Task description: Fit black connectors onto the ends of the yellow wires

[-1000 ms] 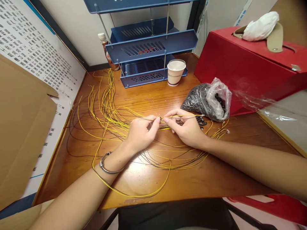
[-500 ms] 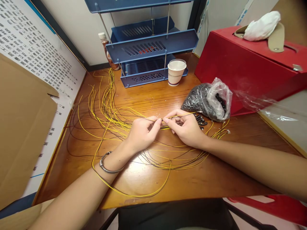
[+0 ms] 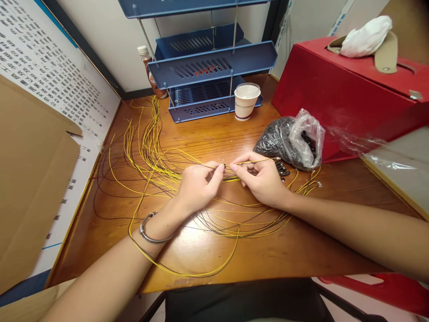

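Note:
Over the middle of the wooden table (image 3: 261, 250), my left hand (image 3: 200, 185) is closed, thumb and forefinger pinching a thin wire with a small dark piece at the fingertips. Just right of it, my right hand (image 3: 259, 176) pinches a yellow and black wire (image 3: 264, 161), whose pale-tipped end sticks out to the right above the hand. A narrow gap separates the two sets of fingertips. Beneath and around both hands spreads a loose bundle of yellow and black wires (image 3: 152, 134). Small black parts (image 3: 282, 169) lie behind my right hand, partly hidden by it.
A clear plastic bag (image 3: 283, 136) of black parts sits beyond my right hand, beside a red box (image 3: 335, 98). A paper cup (image 3: 247, 102) stands by the blue tray rack (image 3: 211, 67), with a bottle (image 3: 150, 71) at its left. Cardboard (image 3: 36, 179) rises on the left.
My fingertips have drawn slightly apart, the left ones shifting a little left. The wire end above my right hand has moved slightly. Everything else is still.

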Action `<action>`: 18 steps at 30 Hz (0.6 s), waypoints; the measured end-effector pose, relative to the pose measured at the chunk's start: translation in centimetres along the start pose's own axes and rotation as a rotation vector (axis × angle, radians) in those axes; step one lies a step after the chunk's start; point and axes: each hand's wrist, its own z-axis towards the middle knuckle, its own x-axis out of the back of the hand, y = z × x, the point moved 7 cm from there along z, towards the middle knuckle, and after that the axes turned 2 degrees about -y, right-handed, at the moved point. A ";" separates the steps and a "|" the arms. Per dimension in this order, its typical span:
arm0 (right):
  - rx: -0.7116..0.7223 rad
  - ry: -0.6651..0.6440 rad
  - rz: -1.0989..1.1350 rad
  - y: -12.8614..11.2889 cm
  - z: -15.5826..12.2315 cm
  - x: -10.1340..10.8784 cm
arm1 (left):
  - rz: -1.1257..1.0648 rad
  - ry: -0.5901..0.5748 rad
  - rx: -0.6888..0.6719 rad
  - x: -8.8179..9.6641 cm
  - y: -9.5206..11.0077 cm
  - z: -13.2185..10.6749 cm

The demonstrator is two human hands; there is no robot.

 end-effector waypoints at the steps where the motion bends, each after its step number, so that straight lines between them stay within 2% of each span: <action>1: 0.000 -0.003 -0.001 0.0 0.0 0.0 | -0.004 -0.006 -0.008 0.0 0.0 0.0; 10: -0.006 -0.053 -0.045 0.2 -0.1 -0.2 | -0.055 -0.053 -0.034 -0.4 0.1 -0.1; 13: -0.002 -0.068 -0.056 0.2 -0.2 -0.4 | -0.052 -0.039 -0.025 -0.3 0.1 -0.1; 18: 0.043 -0.022 -0.071 -0.3 -0.3 -0.1 | -0.028 0.002 0.003 0.1 0.1 0.0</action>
